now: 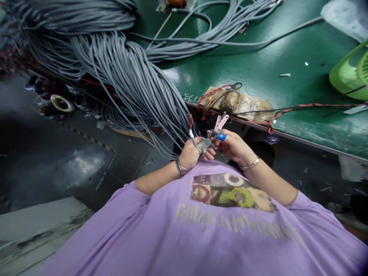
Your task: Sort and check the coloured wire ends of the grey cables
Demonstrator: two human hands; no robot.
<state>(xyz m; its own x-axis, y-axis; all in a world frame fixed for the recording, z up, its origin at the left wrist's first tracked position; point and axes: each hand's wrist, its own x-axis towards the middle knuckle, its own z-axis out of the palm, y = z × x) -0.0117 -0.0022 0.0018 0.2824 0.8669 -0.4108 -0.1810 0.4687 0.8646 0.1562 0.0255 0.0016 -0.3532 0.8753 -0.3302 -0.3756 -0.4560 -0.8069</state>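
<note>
My left hand (190,154) is closed around the end of a grey cable (193,138), its thumb wrapped in grey. From that cable's white collar, thin red and dark wires stick up. Close against it, my right hand (235,146) pinches at a small bunch of coloured wires (209,133) between the two hands. Blue tape (221,137) covers a fingertip of the right hand. Just above those fingers is a pink two-armed thing (221,122); I cannot tell whether the hand holds it. The fingertips partly hide the wire ends.
A thick bundle of grey cables (135,73) hangs over the table edge on the left. More cable coils (201,44) lie on the green table (273,69). A taped brown block (241,103) with red and black leads sits at its edge. A green basket (349,74) stands right.
</note>
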